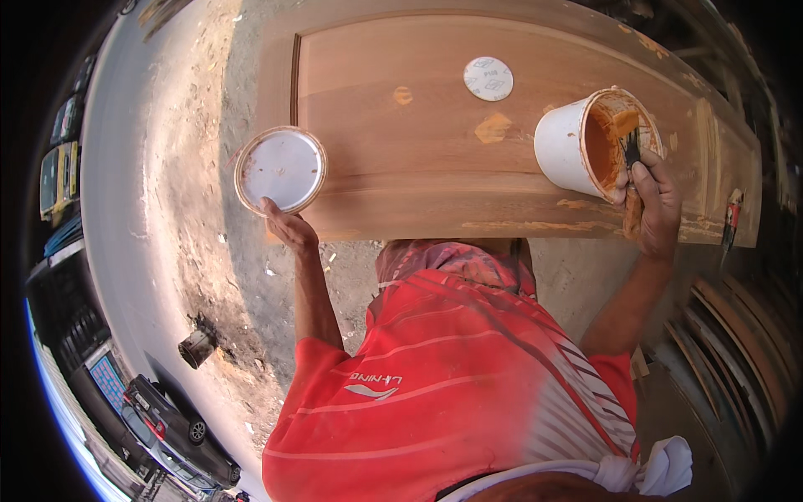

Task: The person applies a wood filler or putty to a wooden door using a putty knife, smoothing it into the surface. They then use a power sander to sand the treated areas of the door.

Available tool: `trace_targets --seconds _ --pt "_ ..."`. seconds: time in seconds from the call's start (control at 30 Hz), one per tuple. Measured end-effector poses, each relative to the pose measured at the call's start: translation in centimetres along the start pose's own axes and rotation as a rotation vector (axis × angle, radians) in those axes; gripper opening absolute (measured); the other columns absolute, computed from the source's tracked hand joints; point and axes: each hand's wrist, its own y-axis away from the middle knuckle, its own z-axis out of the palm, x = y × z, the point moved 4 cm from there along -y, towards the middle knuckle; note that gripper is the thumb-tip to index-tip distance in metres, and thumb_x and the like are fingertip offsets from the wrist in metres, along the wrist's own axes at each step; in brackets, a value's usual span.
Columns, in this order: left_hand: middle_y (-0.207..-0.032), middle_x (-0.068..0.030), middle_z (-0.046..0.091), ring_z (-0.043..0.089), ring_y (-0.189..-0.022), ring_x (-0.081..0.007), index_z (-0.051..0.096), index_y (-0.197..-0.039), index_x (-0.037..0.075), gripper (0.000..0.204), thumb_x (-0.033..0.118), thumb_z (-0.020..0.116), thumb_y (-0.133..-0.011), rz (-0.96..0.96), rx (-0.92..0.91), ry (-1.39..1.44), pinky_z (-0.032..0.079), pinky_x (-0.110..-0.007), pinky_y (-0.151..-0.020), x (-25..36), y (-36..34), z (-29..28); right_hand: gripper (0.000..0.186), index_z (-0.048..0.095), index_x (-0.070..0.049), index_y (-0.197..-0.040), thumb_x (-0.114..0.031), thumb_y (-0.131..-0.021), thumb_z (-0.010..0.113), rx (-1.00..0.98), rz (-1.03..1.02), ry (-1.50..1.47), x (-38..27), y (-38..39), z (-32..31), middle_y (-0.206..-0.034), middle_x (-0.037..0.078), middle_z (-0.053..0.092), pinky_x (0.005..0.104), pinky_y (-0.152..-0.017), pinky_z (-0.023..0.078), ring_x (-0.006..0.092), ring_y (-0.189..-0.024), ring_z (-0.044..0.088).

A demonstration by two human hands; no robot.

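Observation:
My left hand (pixel 288 224) grips a round white lid (pixel 280 167) with a filler-stained rim, held at the door's left side. My right hand (pixel 651 201) holds a tool with a black neck and wooden handle (pixel 632 209), its head loaded with orange filler, at the mouth of a tilted white bucket (pixel 560 144) with orange paste inside. Whether that hand also grips the bucket rim I cannot tell. Under them lies a brown wooden door (pixel 360 84) with lighter patches of filler. A round white sanding disc (pixel 488 79) rests on it above and left of the bucket.
A red-handled tool (pixel 733 213) sits near the door's right end. Boards (pixel 728 343) lean at the lower right. A blackened can (pixel 197 350) stands on the dusty ground (pixel 217 276). A dark car (pixel 176 435) and a yellow vehicle (pixel 58 180) are at the far left.

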Motion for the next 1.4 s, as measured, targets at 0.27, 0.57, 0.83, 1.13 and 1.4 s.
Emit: trace_targets --seconds 0.27,0.57,0.83,1.13,1.4 --pt "-0.108 -0.032 0.067 0.06 -0.096 -0.0361 0.059 -0.117 -0.019 0.065 0.04 0.033 -0.113 0.056 -0.061 -0.185 0.048 -0.045 -0.087 -2.8 -7.8 -3.7 0.039 0.061 0.002 -0.139 -0.018 -0.106 0.057 -0.126 0.225 -0.076 10.4 -1.5 21.3 -0.092 0.006 0.069 0.0246 -0.068 0.053 0.0099 -0.075 0.064" --pt "-0.104 -0.028 0.069 0.062 -0.093 -0.0326 0.062 -0.116 -0.018 0.069 0.047 0.038 -0.111 -0.098 -0.223 -0.189 0.048 -0.045 -0.085 -5.2 -9.2 -4.2 0.042 0.063 -0.006 -0.14 -0.015 -0.099 0.06 -0.127 -0.217 0.812 15.2 -3.2 32.3 -0.101 0.021 0.07 0.051 -0.086 0.055 0.0378 -0.096 0.069" --pt "-0.097 -0.0281 0.069 0.062 -0.086 -0.033 0.062 -0.113 -0.017 0.066 0.044 0.038 -0.111 -0.064 -0.21 -0.134 0.048 -0.045 -0.08 -4.3 -9.6 -3.5 0.047 0.056 -0.006 -0.145 -0.018 -0.1 0.058 -0.273 0.179 1.189 15.9 -3.1 36.9 -0.105 0.024 0.068 0.0527 -0.088 0.053 0.0424 -0.103 0.067" --pt "-0.103 -0.0253 0.07 0.062 -0.091 -0.03 0.059 -0.119 -0.018 0.066 0.045 0.04 -0.111 -0.146 -0.212 -0.073 0.048 -0.043 -0.083 -4.8 -9.9 -4.4 0.042 0.061 -0.001 -0.137 -0.017 -0.099 0.056 -0.307 0.14 1.166 13.9 -4.8 36.3 -0.101 0.026 0.07 0.0533 -0.087 0.053 0.0443 -0.096 0.068" --pt "-0.107 -0.0224 0.069 0.061 -0.097 -0.0257 0.06 -0.12 -0.017 0.066 0.046 0.044 -0.11 -0.184 -0.209 -0.063 0.049 -0.039 -0.087 -4.4 -10.5 -3.8 0.046 0.056 0.004 -0.14 -0.018 -0.099 0.056 -0.3 0.1 1.181 14.8 -4.2 40.0 -0.107 0.027 0.07 0.0533 -0.09 0.052 0.0445 -0.101 0.067"
